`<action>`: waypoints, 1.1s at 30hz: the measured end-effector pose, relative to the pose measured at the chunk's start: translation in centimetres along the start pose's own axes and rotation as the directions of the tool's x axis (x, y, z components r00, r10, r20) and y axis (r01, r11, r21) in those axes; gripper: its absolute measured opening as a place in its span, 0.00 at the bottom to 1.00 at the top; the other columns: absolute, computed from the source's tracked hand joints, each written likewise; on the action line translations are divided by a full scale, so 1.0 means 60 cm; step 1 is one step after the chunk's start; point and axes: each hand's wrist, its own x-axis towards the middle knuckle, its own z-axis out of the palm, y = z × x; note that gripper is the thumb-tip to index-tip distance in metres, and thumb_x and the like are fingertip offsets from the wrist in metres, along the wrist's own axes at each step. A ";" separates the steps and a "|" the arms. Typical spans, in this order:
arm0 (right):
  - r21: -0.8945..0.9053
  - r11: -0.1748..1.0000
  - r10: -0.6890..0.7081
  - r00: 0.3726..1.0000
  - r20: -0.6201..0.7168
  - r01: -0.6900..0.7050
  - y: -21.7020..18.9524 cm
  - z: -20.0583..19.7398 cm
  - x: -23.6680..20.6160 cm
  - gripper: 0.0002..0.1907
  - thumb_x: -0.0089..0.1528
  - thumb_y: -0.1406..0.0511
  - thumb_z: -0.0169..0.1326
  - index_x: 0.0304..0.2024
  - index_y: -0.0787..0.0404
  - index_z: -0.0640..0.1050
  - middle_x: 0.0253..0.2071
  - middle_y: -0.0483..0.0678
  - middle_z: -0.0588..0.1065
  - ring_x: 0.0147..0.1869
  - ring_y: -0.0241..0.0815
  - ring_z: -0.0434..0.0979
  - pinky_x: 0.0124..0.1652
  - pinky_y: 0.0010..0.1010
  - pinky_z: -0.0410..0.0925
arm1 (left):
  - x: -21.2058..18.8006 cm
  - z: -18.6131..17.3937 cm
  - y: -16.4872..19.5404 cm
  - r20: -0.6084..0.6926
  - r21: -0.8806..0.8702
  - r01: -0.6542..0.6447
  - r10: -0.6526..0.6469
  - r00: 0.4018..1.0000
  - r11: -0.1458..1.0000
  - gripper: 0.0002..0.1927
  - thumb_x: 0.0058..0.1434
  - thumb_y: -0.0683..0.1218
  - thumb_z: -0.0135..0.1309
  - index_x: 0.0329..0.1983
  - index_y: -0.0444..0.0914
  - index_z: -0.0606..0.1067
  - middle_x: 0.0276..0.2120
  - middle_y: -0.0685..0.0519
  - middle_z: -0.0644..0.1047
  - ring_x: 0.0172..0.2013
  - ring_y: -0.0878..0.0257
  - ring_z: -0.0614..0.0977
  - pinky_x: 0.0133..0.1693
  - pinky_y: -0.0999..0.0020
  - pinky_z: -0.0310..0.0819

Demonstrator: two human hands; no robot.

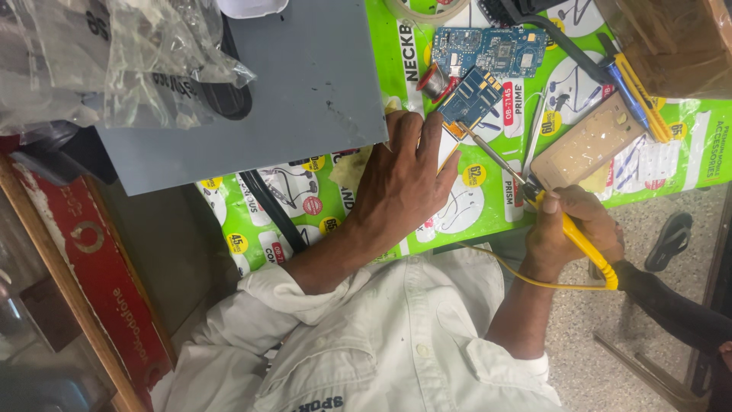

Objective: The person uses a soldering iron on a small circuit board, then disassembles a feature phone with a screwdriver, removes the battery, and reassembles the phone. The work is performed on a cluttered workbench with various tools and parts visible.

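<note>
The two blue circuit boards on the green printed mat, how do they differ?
The small blue circuit board is narrower and lies tilted; the larger blue circuit board is wider and lies nearly level further up the green printed mat. The small board is pinned by the left hand's fingers and met by the tip of the yellow-handled soldering iron in the right hand; the larger lies untouched. Both are bare, with components exposed.

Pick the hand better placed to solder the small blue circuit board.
Right. The right hand has its grip on the yellow soldering iron, tip at the small blue circuit board's edge. The left hand lies open beside it, fingertips steadying.
</note>
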 end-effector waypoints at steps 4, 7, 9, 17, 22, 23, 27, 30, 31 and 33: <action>0.001 1.000 -0.014 1.000 0.001 0.014 0.001 0.000 0.001 0.13 0.70 0.68 0.63 0.37 0.65 0.71 0.33 0.51 0.75 0.32 0.40 0.73 0.36 0.28 0.67 | 0.000 -0.001 -0.001 -0.017 0.027 -0.011 0.012 1.000 1.000 0.28 0.61 0.46 0.64 0.57 0.27 0.67 0.44 0.43 0.65 0.51 0.48 0.71 0.44 0.57 0.74; 0.007 1.000 -0.011 1.000 0.004 0.011 0.000 0.000 0.001 0.12 0.70 0.68 0.62 0.38 0.65 0.71 0.33 0.51 0.74 0.32 0.40 0.72 0.36 0.28 0.66 | 0.000 0.000 0.000 -0.015 0.021 -0.008 0.009 1.000 1.000 0.28 0.62 0.46 0.64 0.57 0.27 0.67 0.44 0.43 0.65 0.51 0.48 0.71 0.45 0.56 0.73; -0.003 1.000 0.003 1.000 -0.007 -0.003 -0.001 0.001 -0.001 0.13 0.71 0.68 0.62 0.38 0.66 0.71 0.36 0.52 0.75 0.33 0.40 0.73 0.37 0.28 0.68 | 0.000 0.000 0.000 -0.024 0.027 -0.009 0.010 1.000 1.000 0.28 0.62 0.46 0.64 0.57 0.27 0.67 0.44 0.43 0.65 0.51 0.48 0.71 0.47 0.55 0.73; 0.009 0.999 -0.039 0.999 -0.016 0.039 -0.001 0.002 0.000 0.12 0.70 0.68 0.63 0.38 0.65 0.72 0.32 0.52 0.74 0.33 0.41 0.72 0.37 0.30 0.67 | -0.001 -0.001 0.000 -0.018 0.035 -0.012 0.012 1.000 0.999 0.28 0.61 0.46 0.65 0.57 0.27 0.67 0.44 0.43 0.65 0.50 0.47 0.71 0.47 0.55 0.73; 0.015 1.000 -0.025 1.000 -0.005 0.025 0.001 0.001 0.000 0.13 0.70 0.68 0.63 0.38 0.64 0.71 0.34 0.51 0.74 0.32 0.40 0.72 0.36 0.29 0.66 | 0.000 -0.001 -0.001 -0.011 0.002 -0.011 0.011 1.000 1.000 0.28 0.62 0.45 0.65 0.57 0.27 0.66 0.44 0.42 0.65 0.50 0.48 0.71 0.45 0.57 0.73; 0.006 1.000 -0.029 1.000 -0.006 0.029 0.002 0.001 0.000 0.13 0.71 0.67 0.63 0.39 0.65 0.71 0.34 0.51 0.74 0.32 0.40 0.72 0.36 0.29 0.66 | -0.001 0.000 -0.001 -0.018 0.006 -0.012 0.012 1.000 1.000 0.27 0.62 0.45 0.65 0.57 0.27 0.66 0.44 0.43 0.65 0.51 0.48 0.71 0.46 0.56 0.73; 0.013 0.999 -0.030 0.999 0.011 0.030 0.001 -0.001 0.002 0.13 0.70 0.68 0.62 0.38 0.65 0.71 0.32 0.50 0.74 0.31 0.39 0.72 0.35 0.28 0.65 | -0.001 0.000 -0.001 -0.004 -0.013 -0.005 0.005 1.000 1.000 0.28 0.62 0.45 0.64 0.57 0.26 0.67 0.44 0.42 0.65 0.51 0.47 0.72 0.44 0.57 0.72; -0.028 0.999 -0.018 1.000 0.004 0.018 -0.002 0.000 0.000 0.13 0.71 0.67 0.62 0.38 0.64 0.71 0.35 0.52 0.75 0.33 0.41 0.74 0.37 0.29 0.68 | -0.001 0.000 -0.001 -0.029 0.020 -0.013 0.013 1.000 1.000 0.27 0.62 0.46 0.64 0.57 0.27 0.67 0.44 0.43 0.65 0.50 0.48 0.71 0.48 0.54 0.73; -0.017 1.000 -0.021 1.000 -0.003 0.021 -0.002 0.001 0.001 0.13 0.71 0.67 0.62 0.38 0.65 0.71 0.36 0.53 0.75 0.33 0.41 0.74 0.38 0.29 0.68 | 0.000 0.001 -0.001 -0.028 0.020 -0.013 0.014 1.000 1.000 0.27 0.62 0.46 0.64 0.57 0.27 0.67 0.44 0.43 0.65 0.50 0.48 0.71 0.48 0.54 0.72; 0.001 1.000 -0.024 1.000 -0.015 0.024 -0.002 0.001 0.001 0.12 0.71 0.67 0.62 0.39 0.65 0.72 0.37 0.53 0.75 0.34 0.41 0.74 0.39 0.29 0.68 | -0.001 0.000 0.000 -0.024 0.017 -0.011 0.011 1.000 1.000 0.27 0.63 0.46 0.64 0.57 0.27 0.67 0.44 0.43 0.65 0.51 0.48 0.71 0.48 0.54 0.72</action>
